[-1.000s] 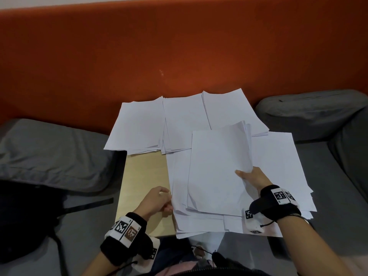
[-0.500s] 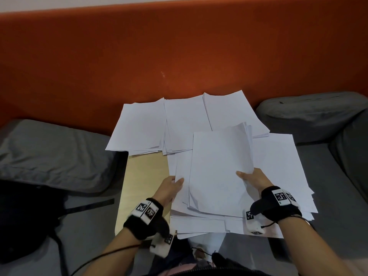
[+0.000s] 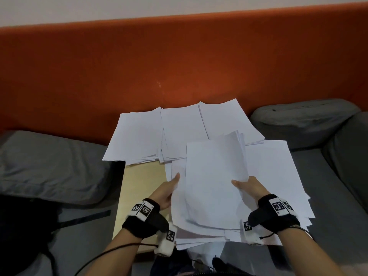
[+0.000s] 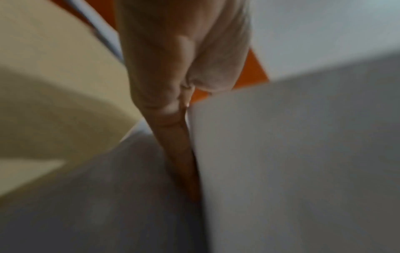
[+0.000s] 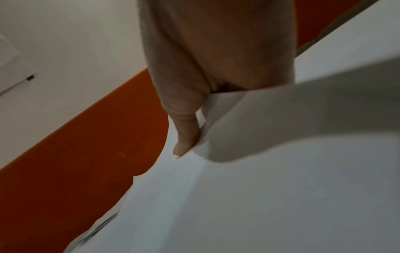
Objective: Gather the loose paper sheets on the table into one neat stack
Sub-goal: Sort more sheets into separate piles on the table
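Note:
Loose white sheets cover most of a small pale wood table [image 3: 143,188]. My right hand [image 3: 242,184] grips the right edge of a lifted bundle of sheets [image 3: 215,176], thumb on top; the right wrist view shows the thumb [image 5: 186,137] pressed on the paper [image 5: 281,188]. My left hand [image 3: 173,184] holds the left edge of the sheets just below that bundle, its thumb on top and its fingers hidden underneath. In the left wrist view the paper's edge [image 4: 303,154] runs between the thumb and a finger of the left hand [image 4: 184,77]. More sheets lie spread beneath.
Three flat piles lie along the table's far edge: left [image 3: 137,136], middle [image 3: 181,130], right [image 3: 227,120]. Another spread [image 3: 278,176] overhangs the right side. Grey cushions [image 3: 49,166] [image 3: 302,122] flank the table, an orange backrest [image 3: 179,66] stands behind, and a black bag [image 3: 23,236] lies at left.
My left hand moved up and right from the sheets' near left corner to their left edge and took hold there. The right hand kept its grip on the bundle, nearly still.

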Motion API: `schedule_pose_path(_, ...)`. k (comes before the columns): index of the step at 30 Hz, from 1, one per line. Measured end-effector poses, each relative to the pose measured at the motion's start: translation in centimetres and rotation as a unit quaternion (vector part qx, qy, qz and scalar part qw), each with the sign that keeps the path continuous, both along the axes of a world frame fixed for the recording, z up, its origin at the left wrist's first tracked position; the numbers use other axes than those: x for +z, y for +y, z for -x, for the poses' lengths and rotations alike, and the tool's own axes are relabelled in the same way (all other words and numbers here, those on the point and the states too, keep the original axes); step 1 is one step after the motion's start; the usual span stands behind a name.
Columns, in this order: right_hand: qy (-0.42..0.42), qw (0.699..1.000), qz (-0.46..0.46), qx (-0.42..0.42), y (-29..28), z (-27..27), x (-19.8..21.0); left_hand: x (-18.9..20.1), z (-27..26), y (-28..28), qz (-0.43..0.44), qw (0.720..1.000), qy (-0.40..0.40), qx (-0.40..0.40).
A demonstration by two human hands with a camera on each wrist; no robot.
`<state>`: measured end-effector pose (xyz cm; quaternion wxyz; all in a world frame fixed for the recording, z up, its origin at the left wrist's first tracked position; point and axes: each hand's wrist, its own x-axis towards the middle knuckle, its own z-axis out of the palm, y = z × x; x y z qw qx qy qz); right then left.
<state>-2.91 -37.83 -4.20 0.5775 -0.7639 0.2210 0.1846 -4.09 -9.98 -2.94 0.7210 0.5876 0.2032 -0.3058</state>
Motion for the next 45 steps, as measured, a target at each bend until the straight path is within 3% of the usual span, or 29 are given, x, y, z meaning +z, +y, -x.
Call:
schedule_pose_path(2,0.008,1.000,-0.002,0.016,0.7,0.2,0.1,-0.4,-0.4,-0.2,0.047,0.998,0.022,0.025)
schedule_pose_path(4,0.013,0.999,-0.008,0.034,1.4,0.3,0.0,-0.3,-0.6,-0.8,-0.014,0.999,0.028,0.023)
schedule_pose_path(6,0.016,0.999,-0.017,0.049,2.1,0.5,0.4,-0.9,-1.0,-1.1,-0.123,0.992,-0.018,0.015)
schedule_pose_path(9,0.024,0.997,-0.046,0.065,2.7,0.8,0.9,0.7,-0.3,-1.4,-0.175,0.977,-0.125,0.008)
schedule_pose_path(11,0.014,0.995,-0.081,0.065,3.2,0.7,1.1,3.3,0.7,-1.2,-0.216,0.950,-0.226,-0.021)
schedule_pose_path(14,0.003,0.987,-0.156,0.042,4.3,0.5,1.8,8.4,1.8,-0.7,-0.274,0.882,-0.378,-0.063)
schedule_pose_path(18,-0.071,0.958,-0.277,0.025,6.0,-0.7,5.9,12.0,1.8,0.8,-0.215,0.848,-0.480,-0.068)
schedule_pose_path(21,-0.173,0.934,-0.313,0.005,6.2,-2.3,9.3,13.2,1.7,1.4,-0.204,0.822,-0.531,-0.013)
schedule_pose_path(24,-0.295,0.932,-0.211,-0.011,6.0,-2.6,13.0,14.3,1.7,1.7,-0.178,0.816,-0.541,0.097)
schedule_pose_path(26,-0.358,0.919,-0.166,0.007,6.1,-2.5,14.7,14.5,1.8,1.7,-0.174,0.792,-0.567,0.144)
schedule_pose_path(28,-0.387,0.908,-0.156,0.023,6.1,-2.2,14.7,14.2,1.8,1.4,-0.172,0.772,-0.577,0.203)
schedule_pose_path(31,-0.352,0.922,-0.158,0.042,6.1,-1.7,13.1,12.9,1.7,0.9,-0.142,0.762,-0.577,0.259)
schedule_pose_path(35,-0.282,0.948,-0.128,0.069,6.1,-1.1,11.6,11.8,1.8,-0.4,-0.107,0.788,-0.549,0.258)
schedule_pose_path(40,-0.329,0.935,-0.113,-0.061,4.0,-2.8,13.2,11.6,0.3,-0.5,-0.098,0.804,-0.536,0.236)
schedule_pose_path(43,-0.275,0.955,-0.063,-0.092,1.6,-4.0,11.5,7.9,-0.9,0.3,-0.174,0.878,-0.400,0.196)
schedule_pose_path(45,-0.189,0.977,-0.033,-0.090,0.8,-3.8,8.5,4.3,-0.8,0.8,-0.257,0.926,-0.269,0.056)
